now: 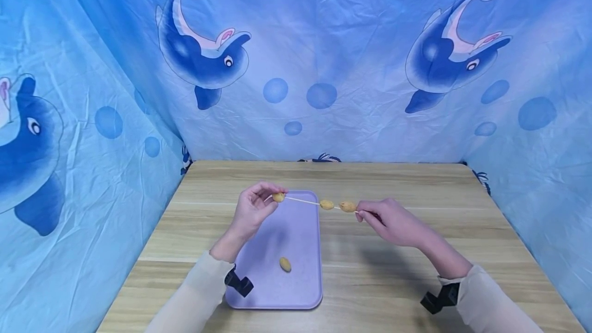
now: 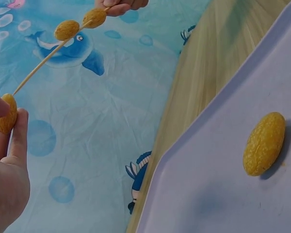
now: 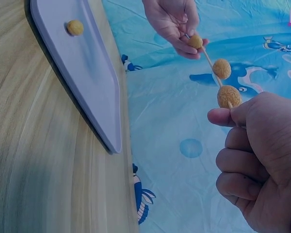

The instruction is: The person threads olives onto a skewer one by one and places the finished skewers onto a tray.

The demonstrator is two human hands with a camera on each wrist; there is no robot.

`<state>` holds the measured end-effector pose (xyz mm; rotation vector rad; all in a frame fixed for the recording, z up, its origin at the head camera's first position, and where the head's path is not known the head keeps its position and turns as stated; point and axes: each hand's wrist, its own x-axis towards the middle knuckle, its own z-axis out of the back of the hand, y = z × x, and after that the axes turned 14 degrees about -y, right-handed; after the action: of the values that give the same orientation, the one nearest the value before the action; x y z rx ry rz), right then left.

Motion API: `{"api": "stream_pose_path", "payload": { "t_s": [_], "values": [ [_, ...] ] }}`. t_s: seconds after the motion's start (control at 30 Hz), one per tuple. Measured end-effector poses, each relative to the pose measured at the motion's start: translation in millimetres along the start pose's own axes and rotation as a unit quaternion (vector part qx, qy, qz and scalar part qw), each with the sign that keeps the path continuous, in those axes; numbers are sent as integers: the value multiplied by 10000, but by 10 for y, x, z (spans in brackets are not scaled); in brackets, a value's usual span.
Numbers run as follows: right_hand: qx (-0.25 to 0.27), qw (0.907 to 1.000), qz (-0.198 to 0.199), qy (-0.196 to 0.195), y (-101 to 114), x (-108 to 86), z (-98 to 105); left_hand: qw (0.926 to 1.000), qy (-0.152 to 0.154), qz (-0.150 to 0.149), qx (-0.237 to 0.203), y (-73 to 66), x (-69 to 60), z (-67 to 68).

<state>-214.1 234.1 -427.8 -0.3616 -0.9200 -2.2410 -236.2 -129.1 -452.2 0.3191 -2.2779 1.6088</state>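
Note:
A thin wooden skewer (image 1: 301,200) slants through the air, bearing two small wrinkled yellow-brown ovals like baby potatoes: a nearer potato (image 3: 229,96) beside my right hand (image 1: 390,221) and a second potato (image 3: 222,69) a little further along. My right hand grips the skewer's end between thumb and curled fingers. With thumb and fingertips, my left hand (image 1: 252,208) pinches another potato (image 2: 8,114) at the skewer's far end. The stick meets that potato; how deep it goes in cannot be seen. One loose potato (image 2: 265,144) lies on the purple tray (image 1: 259,292).
The tray rests on a wood-grain table (image 1: 384,281), under and beside my left forearm. A blue dolphin-print curtain (image 1: 361,132) rises behind the table and along both sides. Each wrist carries a black camera mount, such as the left mount (image 1: 239,282).

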Motion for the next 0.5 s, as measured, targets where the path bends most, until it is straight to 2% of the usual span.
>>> {"api": "stream_pose_path", "payload": {
  "t_s": [0.5],
  "values": [
    [-23,9999,-94,134,23,45,9,9997,156,-72,199,13,13,56]
  ]
}}
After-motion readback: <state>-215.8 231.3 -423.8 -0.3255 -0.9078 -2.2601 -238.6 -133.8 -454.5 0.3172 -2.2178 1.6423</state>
